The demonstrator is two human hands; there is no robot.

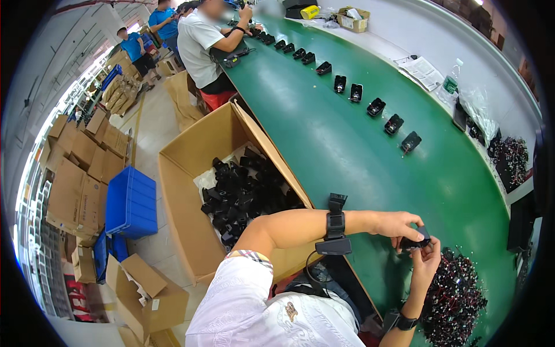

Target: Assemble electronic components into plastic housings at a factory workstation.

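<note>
Over the green table (370, 168), both my hands meet around one small black plastic housing (420, 238). My left hand (398, 224) reaches in from the left, its thumb and fingers closed on the housing's upper side. From below, my right hand (426, 260) pinches the same piece; part of it is hidden behind my fingers. Right beside my right hand lies a big heap of small wired parts (454, 298), black, red and silver. A row of similar black housings (411, 142) runs up the table away from me.
A large cardboard box (191, 173) full of black housings (243, 191) stands against the table's left edge. Along the wall ledge are a bottle (452, 78), papers (422, 72) and a plastic bag (478, 113). A person in white (199, 43) works at the far end. Left are a blue bin (132, 202) and cartons (75, 194).
</note>
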